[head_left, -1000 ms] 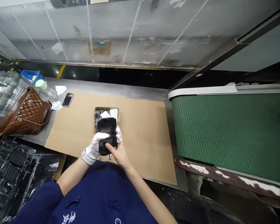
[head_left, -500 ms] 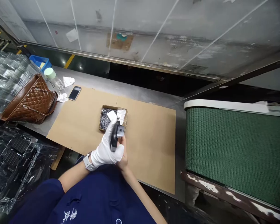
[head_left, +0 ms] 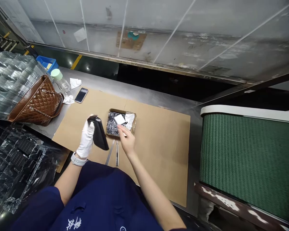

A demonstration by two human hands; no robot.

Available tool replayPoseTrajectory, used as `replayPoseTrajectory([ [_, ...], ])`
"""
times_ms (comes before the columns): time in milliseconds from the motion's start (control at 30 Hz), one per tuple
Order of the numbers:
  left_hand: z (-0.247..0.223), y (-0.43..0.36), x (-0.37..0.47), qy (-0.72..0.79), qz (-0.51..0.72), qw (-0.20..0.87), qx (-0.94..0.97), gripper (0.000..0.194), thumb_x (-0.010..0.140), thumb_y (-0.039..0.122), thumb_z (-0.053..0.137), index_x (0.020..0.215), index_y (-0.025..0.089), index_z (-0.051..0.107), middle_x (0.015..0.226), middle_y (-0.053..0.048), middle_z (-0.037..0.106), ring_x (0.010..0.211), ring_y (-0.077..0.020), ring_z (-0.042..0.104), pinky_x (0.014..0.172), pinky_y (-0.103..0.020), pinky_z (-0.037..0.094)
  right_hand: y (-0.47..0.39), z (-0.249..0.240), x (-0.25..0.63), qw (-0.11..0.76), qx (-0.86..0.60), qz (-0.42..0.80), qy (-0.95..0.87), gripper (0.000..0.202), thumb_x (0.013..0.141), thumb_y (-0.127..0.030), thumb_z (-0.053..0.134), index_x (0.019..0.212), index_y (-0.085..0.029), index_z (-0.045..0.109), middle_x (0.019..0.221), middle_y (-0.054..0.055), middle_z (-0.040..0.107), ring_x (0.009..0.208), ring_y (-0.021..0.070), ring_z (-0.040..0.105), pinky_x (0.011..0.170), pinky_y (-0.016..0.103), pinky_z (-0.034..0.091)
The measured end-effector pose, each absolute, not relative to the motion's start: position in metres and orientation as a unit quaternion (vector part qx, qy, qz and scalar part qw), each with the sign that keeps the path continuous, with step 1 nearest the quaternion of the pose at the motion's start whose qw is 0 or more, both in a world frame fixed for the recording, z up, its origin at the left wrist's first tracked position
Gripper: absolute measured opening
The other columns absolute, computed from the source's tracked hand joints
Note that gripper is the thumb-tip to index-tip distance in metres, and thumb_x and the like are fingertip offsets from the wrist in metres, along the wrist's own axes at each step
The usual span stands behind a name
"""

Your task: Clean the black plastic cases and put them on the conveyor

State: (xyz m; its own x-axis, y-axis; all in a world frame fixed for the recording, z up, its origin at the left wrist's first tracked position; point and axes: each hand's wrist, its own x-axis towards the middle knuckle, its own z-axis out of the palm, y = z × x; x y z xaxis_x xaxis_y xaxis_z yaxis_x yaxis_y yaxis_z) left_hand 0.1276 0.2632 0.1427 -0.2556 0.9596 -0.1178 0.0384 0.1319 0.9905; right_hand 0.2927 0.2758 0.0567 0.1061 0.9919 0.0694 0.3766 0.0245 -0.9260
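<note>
My left hand [head_left: 86, 138], in a white glove, is closed around a black rectangular part [head_left: 100, 133], held tilted above the cardboard. My bare right hand [head_left: 127, 139] is at the near edge of a small open box [head_left: 134, 128], its fingertips drawn together over the contents. Whatever may be between those fingertips is too small to make out. Inside the box lie many small dark metal pins [head_left: 112, 123], a white square piece [head_left: 119, 119] and a crumpled white cloth or paper [head_left: 129, 121]. A slim utility knife [head_left: 117, 154] and a thin grey strip [head_left: 110, 152] lie just in front of the box.
Brown cardboard [head_left: 163, 144] covers the metal table. At left are a phone [head_left: 81, 95], a bottle [head_left: 62, 84], crumpled tissues [head_left: 68, 99], a brown quilted bag [head_left: 38, 106] and stacked clear trays [head_left: 12, 73]. Wrapped black parts [head_left: 21, 154] sit lower left. A green conveyor belt [head_left: 248, 160] stands right.
My hands have come apart. The left has carried the black part leftward; the right has left it and moved to the box. The knife and strip now show. The view has shifted slightly.
</note>
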Motion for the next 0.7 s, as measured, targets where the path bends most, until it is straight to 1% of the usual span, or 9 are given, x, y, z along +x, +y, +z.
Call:
replayPoseTrajectory([
  [67,0.146,0.251,0.124,0.606,0.493,0.464,0.417,0.041,0.082,0.048,0.055,0.108,0.017,0.061,0.105,-0.007,0.067,0.098,-0.0184,0.062,0.090,-0.030,0.048,0.315,0.033,0.302,0.389,-0.628,0.355,-0.573,0.024,0.082,-0.039,0.057,0.088,-0.019,0.070,0.100,0.010,0.069,0.101,0.0257,0.061,0.094,0.049,0.045],
  [133,0.151,0.239,0.124,0.610,0.447,0.466,0.459,0.030,0.077,0.044,0.064,0.089,0.017,0.065,0.083,-0.003,0.068,0.078,-0.0156,0.063,0.076,-0.026,0.051,0.347,0.011,0.315,0.363,-0.658,0.341,-0.564,0.027,0.084,-0.037,0.059,0.096,-0.013,0.067,0.105,0.012,0.065,0.103,0.0263,0.059,0.094,0.051,0.043],
  [200,0.159,0.232,0.123,0.607,0.409,0.440,0.522,0.024,0.075,0.040,0.066,0.070,0.017,0.062,0.064,0.002,0.059,0.059,-0.0109,0.055,0.060,-0.022,0.047,0.368,-0.005,0.331,0.342,-0.677,0.328,-0.564,0.030,0.088,-0.035,0.056,0.108,-0.014,0.060,0.115,0.011,0.060,0.106,0.0231,0.057,0.093,0.047,0.045],
  [267,0.165,0.230,0.120,0.597,0.393,0.395,0.577,0.028,0.076,0.038,0.066,0.059,0.018,0.056,0.055,0.004,0.047,0.051,-0.0079,0.044,0.052,-0.021,0.040,0.381,-0.015,0.343,0.326,-0.677,0.324,-0.575,0.029,0.090,-0.034,0.054,0.114,-0.018,0.056,0.120,0.008,0.056,0.105,0.0199,0.056,0.090,0.042,0.047],
  [367,0.167,0.234,0.113,0.588,0.397,0.345,0.614,0.026,0.077,0.036,0.064,0.061,0.018,0.055,0.057,0.005,0.042,0.050,-0.0077,0.039,0.051,-0.021,0.038,0.390,-0.018,0.354,0.307,-0.666,0.323,-0.598,0.026,0.091,-0.034,0.052,0.111,-0.018,0.058,0.117,0.007,0.057,0.101,0.0186,0.057,0.087,0.040,0.048],
  [467,0.163,0.241,0.108,0.586,0.389,0.342,0.623,0.021,0.078,0.034,0.063,0.064,0.019,0.056,0.059,0.004,0.042,0.052,-0.0083,0.039,0.054,-0.021,0.040,0.390,-0.009,0.357,0.298,-0.662,0.316,-0.611,0.012,0.085,-0.029,0.059,0.090,-0.018,0.063,0.105,0.007,0.060,0.103,0.0199,0.053,0.095,0.043,0.040],
  [533,0.158,0.244,0.108,0.589,0.381,0.363,0.613,0.024,0.077,0.034,0.063,0.062,0.019,0.053,0.059,0.005,0.040,0.052,-0.0082,0.039,0.054,-0.021,0.040,0.386,0.004,0.358,0.300,-0.660,0.312,-0.614,0.006,0.077,-0.023,0.064,0.074,-0.019,0.064,0.093,0.008,0.059,0.105,0.0238,0.048,0.100,0.047,0.029],
  [600,0.153,0.247,0.109,0.595,0.374,0.403,0.586,0.029,0.075,0.035,0.064,0.058,0.018,0.048,0.059,0.006,0.037,0.052,-0.0075,0.037,0.053,-0.021,0.039,0.379,0.021,0.358,0.313,-0.655,0.311,-0.613,0.005,0.073,-0.022,0.064,0.068,-0.019,0.063,0.089,0.010,0.058,0.106,0.0272,0.045,0.102,0.050,0.022],
  [700,0.146,0.247,0.112,0.593,0.370,0.493,0.518,0.035,0.074,0.042,0.064,0.057,0.018,0.045,0.060,0.005,0.039,0.054,-0.0079,0.039,0.054,-0.022,0.041,0.366,0.047,0.353,0.346,-0.637,0.328,-0.606,0.010,0.073,-0.030,0.059,0.071,-0.020,0.059,0.099,0.011,0.058,0.108,0.0263,0.046,0.101,0.047,0.027],
])
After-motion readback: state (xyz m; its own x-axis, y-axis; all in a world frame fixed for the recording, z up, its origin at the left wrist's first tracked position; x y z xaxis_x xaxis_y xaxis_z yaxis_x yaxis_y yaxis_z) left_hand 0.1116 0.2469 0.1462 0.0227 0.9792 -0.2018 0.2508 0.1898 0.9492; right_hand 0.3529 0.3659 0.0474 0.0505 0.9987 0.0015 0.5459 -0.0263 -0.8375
